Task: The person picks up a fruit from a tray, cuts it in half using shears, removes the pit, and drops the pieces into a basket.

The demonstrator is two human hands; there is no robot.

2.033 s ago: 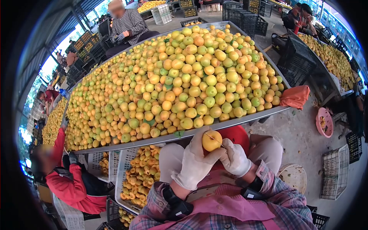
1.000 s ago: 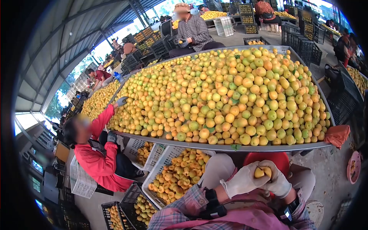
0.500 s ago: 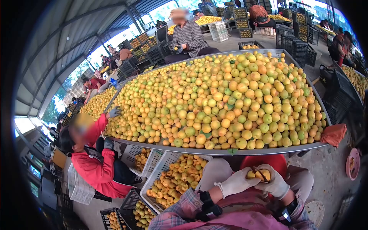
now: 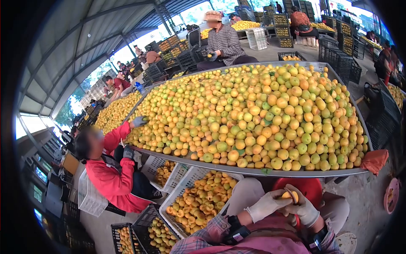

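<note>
Both my hands wear pale gloves and meet over my lap, below the front edge of a metal table (image 4: pixel 270 172) heaped with yellow-orange fruit (image 4: pixel 237 114). My right hand (image 4: pixel 305 209) is closed round a fruit (image 4: pixel 290 195) with a dark curved line across it. Against that fruit, from the left, my left hand (image 4: pixel 266 206) presses with bent fingers; whether it holds a separate piece is hidden. Behind my hands is a red bucket (image 4: pixel 311 188). To their left a white crate (image 4: pixel 192 178) holds opened fruit (image 4: pixel 203 199).
At the left, a person in a red jacket (image 4: pixel 111 180) reaches onto the heap. Another person (image 4: pixel 226 44) sits beyond the table. Black crates of fruit (image 4: pixel 160 235) stand low left, a pink basin (image 4: pixel 391 195) at right, and an orange-red bag (image 4: pixel 374 161) at the table corner.
The camera view has shifted, so the scene sits farther right and slightly lower. My hands have turned and drawn closer together round the fruit. The neighbour's head has lifted.
</note>
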